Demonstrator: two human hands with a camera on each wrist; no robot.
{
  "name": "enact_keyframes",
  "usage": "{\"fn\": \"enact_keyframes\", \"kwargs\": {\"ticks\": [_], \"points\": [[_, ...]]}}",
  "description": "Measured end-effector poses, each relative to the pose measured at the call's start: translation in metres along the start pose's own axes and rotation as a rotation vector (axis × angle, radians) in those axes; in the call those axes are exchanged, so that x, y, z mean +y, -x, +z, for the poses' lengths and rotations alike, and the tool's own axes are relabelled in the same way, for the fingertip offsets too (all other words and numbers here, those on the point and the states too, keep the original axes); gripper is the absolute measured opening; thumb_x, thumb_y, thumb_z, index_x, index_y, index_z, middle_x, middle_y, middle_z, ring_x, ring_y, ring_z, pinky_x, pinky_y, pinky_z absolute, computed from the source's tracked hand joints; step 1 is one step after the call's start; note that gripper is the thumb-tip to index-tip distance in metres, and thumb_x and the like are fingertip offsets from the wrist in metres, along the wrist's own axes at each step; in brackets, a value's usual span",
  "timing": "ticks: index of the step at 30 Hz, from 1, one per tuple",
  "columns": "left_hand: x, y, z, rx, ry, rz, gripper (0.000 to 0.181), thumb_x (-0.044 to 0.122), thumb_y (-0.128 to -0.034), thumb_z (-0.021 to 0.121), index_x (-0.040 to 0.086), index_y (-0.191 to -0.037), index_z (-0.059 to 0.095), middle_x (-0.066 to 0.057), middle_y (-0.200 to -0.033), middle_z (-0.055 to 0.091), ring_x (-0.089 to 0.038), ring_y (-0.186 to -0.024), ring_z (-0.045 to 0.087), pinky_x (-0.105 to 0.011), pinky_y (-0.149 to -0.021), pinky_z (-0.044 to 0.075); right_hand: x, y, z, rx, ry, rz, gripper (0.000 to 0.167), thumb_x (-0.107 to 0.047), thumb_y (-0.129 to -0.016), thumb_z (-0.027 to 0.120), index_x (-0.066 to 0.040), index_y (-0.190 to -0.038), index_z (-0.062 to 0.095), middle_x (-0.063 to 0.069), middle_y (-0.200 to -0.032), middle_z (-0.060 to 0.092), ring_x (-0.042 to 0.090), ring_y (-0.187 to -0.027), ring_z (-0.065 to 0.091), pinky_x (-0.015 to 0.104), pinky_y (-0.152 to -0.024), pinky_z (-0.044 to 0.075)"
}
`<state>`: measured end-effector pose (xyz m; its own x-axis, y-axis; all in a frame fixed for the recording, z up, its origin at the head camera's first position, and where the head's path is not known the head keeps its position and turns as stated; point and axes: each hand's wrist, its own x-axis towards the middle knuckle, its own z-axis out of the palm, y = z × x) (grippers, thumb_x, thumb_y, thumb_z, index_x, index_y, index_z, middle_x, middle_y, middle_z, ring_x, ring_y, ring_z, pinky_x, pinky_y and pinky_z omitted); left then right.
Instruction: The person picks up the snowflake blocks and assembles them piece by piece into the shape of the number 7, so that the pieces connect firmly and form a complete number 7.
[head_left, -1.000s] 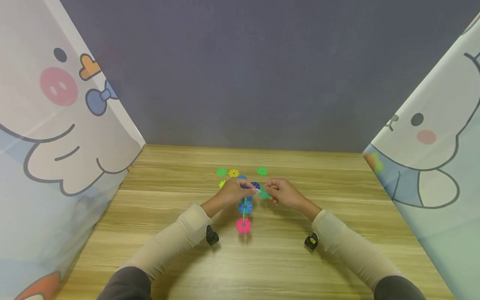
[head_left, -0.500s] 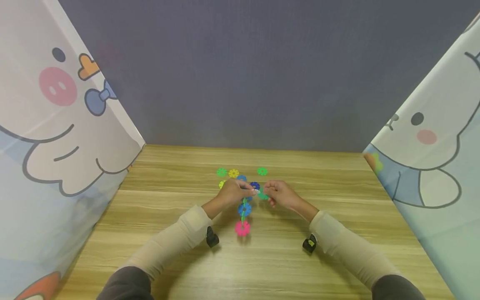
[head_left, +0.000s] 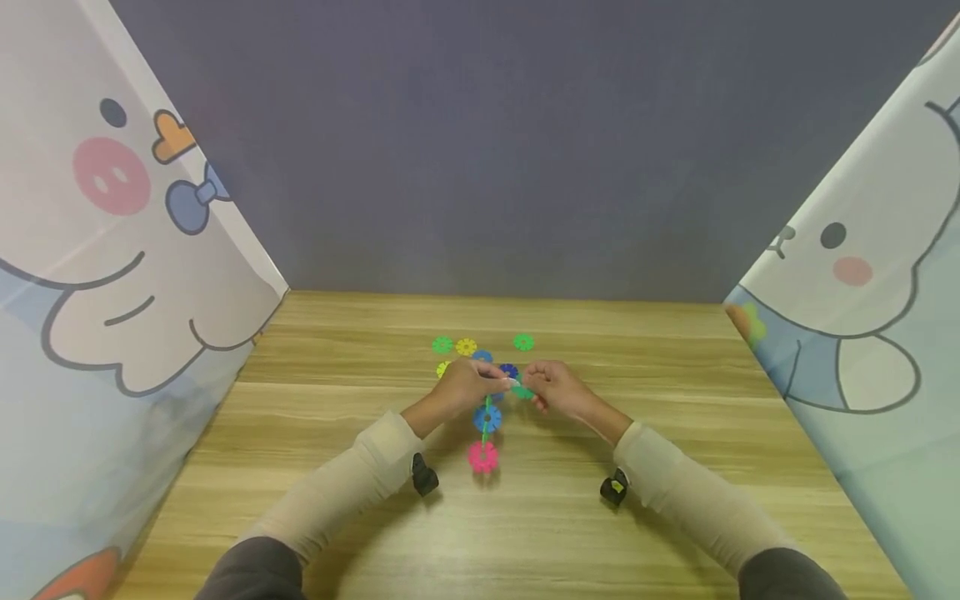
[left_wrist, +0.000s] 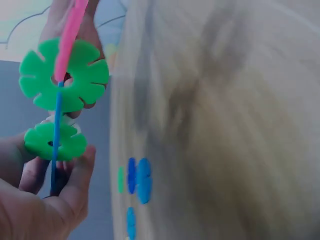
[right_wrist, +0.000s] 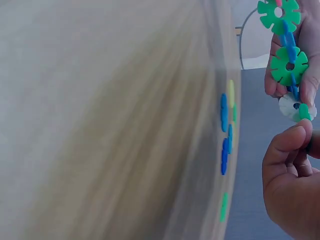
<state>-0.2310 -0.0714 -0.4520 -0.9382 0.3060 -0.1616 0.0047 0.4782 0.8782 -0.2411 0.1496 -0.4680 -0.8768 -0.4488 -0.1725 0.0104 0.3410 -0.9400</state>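
My left hand (head_left: 465, 385) grips the far end of a chain of slotted plastic snowflake discs. From it hang green and blue discs (head_left: 487, 418), with a pink disc (head_left: 483, 457) lowest. A white disc (right_wrist: 287, 107) sticks out past the left fingertips. My right hand (head_left: 562, 390) pinches a green snowflake disc (head_left: 522, 390) between thumb and finger. In the right wrist view, this green disc's edge (right_wrist: 304, 112) meets the white disc; whether their slots are joined I cannot tell. The left wrist view shows one chain green disc (left_wrist: 55, 141) beside the left fingers.
Loose discs lie on the wooden table (head_left: 525, 533) beyond the hands: green (head_left: 442, 344), yellow (head_left: 466, 347), another green (head_left: 523, 342), blue (head_left: 482, 357) and dark blue (head_left: 508, 371). A grey panel (head_left: 480, 150) stands behind, with printed cloth walls (head_left: 877, 333) at both sides.
My right hand has moved a little left, bringing its green disc up to the white one. The chain's pink end has shifted slightly left and nearer to me. The left hand stays nearly still.
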Motion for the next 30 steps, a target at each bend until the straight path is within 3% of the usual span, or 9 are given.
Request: {"fn": "enact_keyframes", "kwargs": {"ticks": [5,13,20,24,30], "points": [[0.0002,-0.0037,-0.0081,-0.081,0.063,-0.028,0.019,0.027,-0.0928,0.076,0.011,-0.103,0.075,-0.003,-0.111,0.069,-0.019,-0.100,0.060,-0.029,-0.084,0.055,-0.0066,-0.0017,-0.0021,0.000,0.036,0.005,0.026,-0.014,-0.107,0.052,0.006,-0.122,0.060,-0.001,-0.071,0.057,0.010,-0.061,0.053,0.021,-0.055,0.050],[0.0017,-0.0036,-0.0059,-0.155,0.056,-0.053,0.023,0.029,-0.0949,0.073,0.014,-0.112,0.071,-0.008,-0.122,0.064,-0.027,-0.110,0.062,-0.038,-0.092,0.057,-0.0039,-0.0018,-0.0025,-0.009,0.060,0.025,0.025,-0.015,-0.107,0.053,0.003,-0.121,0.062,0.000,-0.070,0.056,0.010,-0.060,0.052,0.021,-0.054,0.049],[0.0030,-0.0021,-0.0043,-0.167,-0.004,-0.011,0.037,0.030,-0.0947,0.072,0.020,-0.129,0.064,-0.018,-0.149,0.050,-0.041,-0.134,0.049,-0.057,-0.105,0.050,-0.0021,-0.0023,-0.0037,-0.030,0.067,0.018,0.026,-0.017,-0.108,0.053,0.002,-0.122,0.062,-0.001,-0.070,0.056,0.010,-0.060,0.052,0.021,-0.054,0.050],[0.0016,-0.0030,-0.0040,-0.175,-0.033,0.016,0.041,0.028,-0.0943,0.072,0.020,-0.133,0.062,-0.015,-0.144,0.054,-0.038,-0.130,0.053,-0.055,-0.104,0.051,-0.0015,-0.0034,-0.0037,-0.037,0.062,0.017,0.025,-0.017,-0.107,0.053,0.002,-0.120,0.063,0.000,-0.069,0.056,0.010,-0.059,0.053,0.021,-0.054,0.051],[-0.0007,-0.0043,-0.0025,-0.179,-0.146,0.129,0.044,0.027,-0.0949,0.072,0.016,-0.136,0.061,-0.011,-0.141,0.062,-0.037,-0.131,0.056,-0.056,-0.108,0.051,0.0017,-0.0055,-0.0035,-0.052,0.039,0.022,0.025,-0.017,-0.107,0.054,0.004,-0.118,0.063,0.000,-0.070,0.058,0.009,-0.059,0.054,0.021,-0.053,0.052]]}}
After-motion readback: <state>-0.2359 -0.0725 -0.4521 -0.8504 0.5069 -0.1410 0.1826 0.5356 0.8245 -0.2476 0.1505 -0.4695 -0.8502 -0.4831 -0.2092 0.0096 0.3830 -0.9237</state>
